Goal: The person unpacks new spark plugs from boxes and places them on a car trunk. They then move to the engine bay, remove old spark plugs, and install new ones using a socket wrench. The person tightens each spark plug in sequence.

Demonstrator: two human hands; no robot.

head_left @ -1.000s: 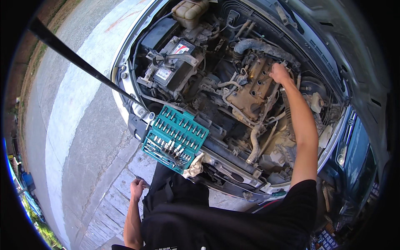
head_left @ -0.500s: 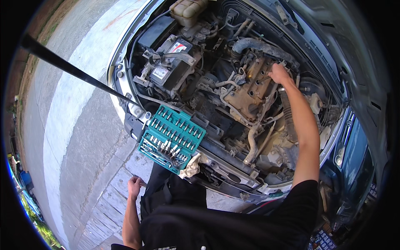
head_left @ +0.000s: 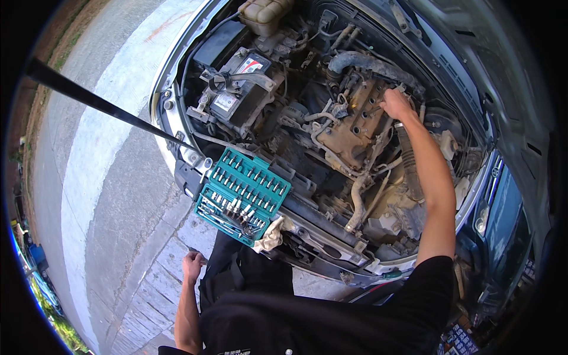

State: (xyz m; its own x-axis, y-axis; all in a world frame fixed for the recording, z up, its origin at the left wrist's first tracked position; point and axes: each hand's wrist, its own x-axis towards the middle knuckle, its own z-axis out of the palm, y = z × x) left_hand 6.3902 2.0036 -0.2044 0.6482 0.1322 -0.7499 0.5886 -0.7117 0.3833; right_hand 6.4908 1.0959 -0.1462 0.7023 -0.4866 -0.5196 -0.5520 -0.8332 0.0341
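My right hand [head_left: 396, 105] reaches across the engine bay to the far end of the brown, dirty engine cover [head_left: 342, 139]. Its fingers are bent and pressed together by one of the round holes in the cover; whatever is between them is hidden. Down by my left thigh, away from the car, my left hand [head_left: 191, 266] is curled closed. A small dark piece sticks out beside its fingers, too small to name. A teal socket set case [head_left: 260, 166] lies open on the car's front edge, with several sockets, bits and a ratchet inside.
A crumpled whitish cloth [head_left: 270, 235] lies beside the case. The battery [head_left: 236, 97] and a tan coolant tank [head_left: 265, 16] sit on the left of the bay. A black hood prop rod [head_left: 109, 106] slants across the left. The raised hood [head_left: 515, 77] hangs at the right.
My left hand has turned slightly, and more of the dark piece by its fingers shows. My right hand stays at the same spot on the engine cover.
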